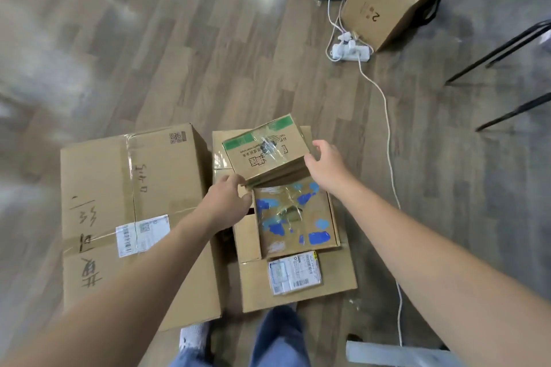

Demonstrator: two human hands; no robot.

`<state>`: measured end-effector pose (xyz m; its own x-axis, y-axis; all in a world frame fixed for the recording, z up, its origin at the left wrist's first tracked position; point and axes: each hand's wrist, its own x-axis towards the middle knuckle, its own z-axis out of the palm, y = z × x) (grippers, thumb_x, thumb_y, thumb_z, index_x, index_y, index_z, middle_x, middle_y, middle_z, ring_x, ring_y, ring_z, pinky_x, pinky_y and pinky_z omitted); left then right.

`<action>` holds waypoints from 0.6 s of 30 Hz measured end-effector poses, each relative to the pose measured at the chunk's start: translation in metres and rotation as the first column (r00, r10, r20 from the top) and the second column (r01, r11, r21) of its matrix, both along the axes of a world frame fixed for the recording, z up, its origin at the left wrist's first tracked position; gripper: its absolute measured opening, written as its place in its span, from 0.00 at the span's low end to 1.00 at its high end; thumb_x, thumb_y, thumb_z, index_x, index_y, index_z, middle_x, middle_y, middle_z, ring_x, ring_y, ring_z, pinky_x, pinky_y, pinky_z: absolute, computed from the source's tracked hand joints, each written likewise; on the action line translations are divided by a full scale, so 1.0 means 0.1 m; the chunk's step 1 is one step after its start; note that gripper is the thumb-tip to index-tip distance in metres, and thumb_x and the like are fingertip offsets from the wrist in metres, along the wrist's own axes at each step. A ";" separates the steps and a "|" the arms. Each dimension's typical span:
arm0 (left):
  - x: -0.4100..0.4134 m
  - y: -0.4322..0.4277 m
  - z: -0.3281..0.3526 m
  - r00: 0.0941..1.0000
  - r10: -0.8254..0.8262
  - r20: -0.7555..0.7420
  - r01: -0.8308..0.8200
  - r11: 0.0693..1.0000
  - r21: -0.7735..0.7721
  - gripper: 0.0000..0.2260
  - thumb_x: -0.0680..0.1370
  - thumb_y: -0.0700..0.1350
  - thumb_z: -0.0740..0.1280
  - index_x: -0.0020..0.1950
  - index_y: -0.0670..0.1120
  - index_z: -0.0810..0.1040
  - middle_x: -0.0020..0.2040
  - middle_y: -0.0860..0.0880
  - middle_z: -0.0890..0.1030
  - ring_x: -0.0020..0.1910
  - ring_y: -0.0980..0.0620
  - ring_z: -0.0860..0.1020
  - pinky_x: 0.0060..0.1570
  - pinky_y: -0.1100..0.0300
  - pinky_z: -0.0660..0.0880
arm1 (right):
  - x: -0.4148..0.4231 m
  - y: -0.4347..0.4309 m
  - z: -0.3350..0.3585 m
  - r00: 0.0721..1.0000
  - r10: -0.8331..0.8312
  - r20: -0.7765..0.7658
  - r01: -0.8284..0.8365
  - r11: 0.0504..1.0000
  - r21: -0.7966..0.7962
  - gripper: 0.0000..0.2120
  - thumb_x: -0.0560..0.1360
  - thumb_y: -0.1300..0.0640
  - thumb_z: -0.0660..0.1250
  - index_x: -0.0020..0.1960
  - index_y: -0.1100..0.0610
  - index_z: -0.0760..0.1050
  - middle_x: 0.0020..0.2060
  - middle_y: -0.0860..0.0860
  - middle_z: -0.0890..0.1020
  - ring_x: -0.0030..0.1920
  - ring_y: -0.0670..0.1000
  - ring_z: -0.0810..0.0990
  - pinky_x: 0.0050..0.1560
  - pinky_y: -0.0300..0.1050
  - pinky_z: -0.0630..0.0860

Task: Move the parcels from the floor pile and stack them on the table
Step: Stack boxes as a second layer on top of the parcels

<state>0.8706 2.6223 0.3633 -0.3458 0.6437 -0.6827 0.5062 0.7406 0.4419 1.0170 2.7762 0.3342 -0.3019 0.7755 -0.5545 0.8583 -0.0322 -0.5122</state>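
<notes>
A small green-striped carton point(265, 149) is tilted above a blue-blotched box point(295, 217) laid on a labelled carton point(255, 286). A large taped carton point(131, 188) is set beside them.

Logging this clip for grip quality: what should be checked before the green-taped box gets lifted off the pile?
1. Left hand grips the green-taped box at its near left corner: ok.
2. Right hand holds its right edge: ok.
3. Box level: not ok, it tilts above the blue-patched box.
4. Floor to the right: not ok, a white cable trails there.
5. Where it will be stacked: cannot tell, out of view.
</notes>
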 end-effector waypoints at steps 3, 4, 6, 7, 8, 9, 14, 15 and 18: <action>-0.02 0.13 -0.40 0.996 0.076 0.039 -0.075 0.997 -0.024 0.19 0.80 0.47 0.61 0.70 0.46 0.67 0.72 0.47 0.67 0.67 0.49 0.68 0.63 0.59 0.65 | -0.06 0.17 -0.39 0.999 0.030 0.034 -0.029 0.999 -0.045 0.24 0.80 0.51 0.59 0.75 0.55 0.62 0.69 0.55 0.69 0.68 0.57 0.69 0.67 0.50 0.67; -0.03 0.15 -0.49 0.994 0.099 0.045 -0.098 0.995 -0.028 0.19 0.80 0.47 0.61 0.70 0.46 0.68 0.71 0.48 0.68 0.65 0.50 0.69 0.60 0.60 0.65 | -0.08 0.20 -0.51 0.999 0.038 0.032 -0.035 0.997 -0.069 0.25 0.80 0.50 0.58 0.76 0.55 0.60 0.70 0.55 0.70 0.68 0.57 0.70 0.68 0.51 0.67; -0.04 0.18 -0.61 0.990 0.133 0.048 -0.131 0.991 -0.028 0.18 0.79 0.46 0.62 0.68 0.47 0.69 0.68 0.49 0.70 0.60 0.53 0.70 0.56 0.63 0.65 | -0.12 0.22 -0.70 1.000 0.026 0.010 -0.025 0.994 -0.105 0.26 0.80 0.50 0.58 0.76 0.55 0.59 0.70 0.53 0.71 0.67 0.56 0.72 0.67 0.53 0.70; -0.05 0.20 -0.66 0.988 0.145 0.055 -0.143 0.989 -0.026 0.17 0.79 0.45 0.62 0.68 0.47 0.70 0.66 0.50 0.71 0.58 0.54 0.70 0.55 0.63 0.64 | -0.13 0.22 -0.78 1.000 0.004 0.000 -0.004 0.994 -0.112 0.26 0.80 0.51 0.58 0.76 0.55 0.59 0.69 0.53 0.72 0.66 0.56 0.73 0.66 0.52 0.71; -0.06 0.21 -0.69 0.984 0.166 0.068 -0.165 0.986 -0.022 0.17 0.78 0.45 0.63 0.67 0.47 0.71 0.62 0.51 0.72 0.56 0.55 0.69 0.54 0.64 0.64 | -0.14 0.21 -0.83 1.000 -0.021 -0.002 0.021 0.993 -0.119 0.27 0.80 0.51 0.58 0.76 0.56 0.59 0.69 0.54 0.72 0.65 0.56 0.73 0.65 0.52 0.72; -0.06 0.23 -0.70 0.976 0.199 0.085 -0.198 0.980 -0.020 0.16 0.78 0.44 0.63 0.66 0.47 0.72 0.59 0.52 0.72 0.55 0.55 0.69 0.54 0.63 0.64 | -0.15 0.19 -0.87 0.999 -0.041 0.001 0.041 0.992 -0.117 0.27 0.80 0.51 0.58 0.76 0.56 0.59 0.69 0.54 0.71 0.64 0.56 0.73 0.64 0.52 0.72; 0.01 0.24 -0.55 0.926 0.346 0.150 -0.343 0.938 -0.048 0.10 0.77 0.46 0.65 0.58 0.48 0.75 0.57 0.51 0.76 0.50 0.54 0.74 0.45 0.61 0.69 | -0.02 0.14 -0.72 0.980 -0.196 -0.043 0.191 0.976 -0.100 0.22 0.79 0.48 0.60 0.71 0.53 0.68 0.64 0.55 0.68 0.55 0.54 0.75 0.55 0.46 0.73; 0.05 0.22 -0.45 0.919 0.356 0.173 -0.350 0.935 -0.060 0.10 0.77 0.47 0.65 0.58 0.49 0.75 0.56 0.51 0.76 0.50 0.55 0.75 0.43 0.61 0.69 | 0.02 0.12 -0.62 0.972 -0.222 -0.078 0.214 0.972 -0.095 0.20 0.78 0.48 0.61 0.68 0.52 0.69 0.61 0.54 0.69 0.52 0.53 0.75 0.53 0.46 0.73; 0.22 0.14 -0.07 0.898 0.380 0.223 -0.377 0.925 -0.055 0.07 0.77 0.46 0.65 0.55 0.50 0.75 0.55 0.51 0.78 0.50 0.54 0.76 0.41 0.62 0.70 | 0.19 0.06 -0.22 0.953 -0.262 -0.151 0.249 0.963 -0.100 0.14 0.77 0.45 0.63 0.60 0.49 0.67 0.56 0.52 0.73 0.48 0.51 0.76 0.43 0.44 0.72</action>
<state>0.8922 2.6363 0.3566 -0.3980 0.4874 -0.7772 0.0748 0.8616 0.5020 1.0358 2.7823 0.3125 -0.1898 0.7940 -0.5776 0.7221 -0.2857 -0.6300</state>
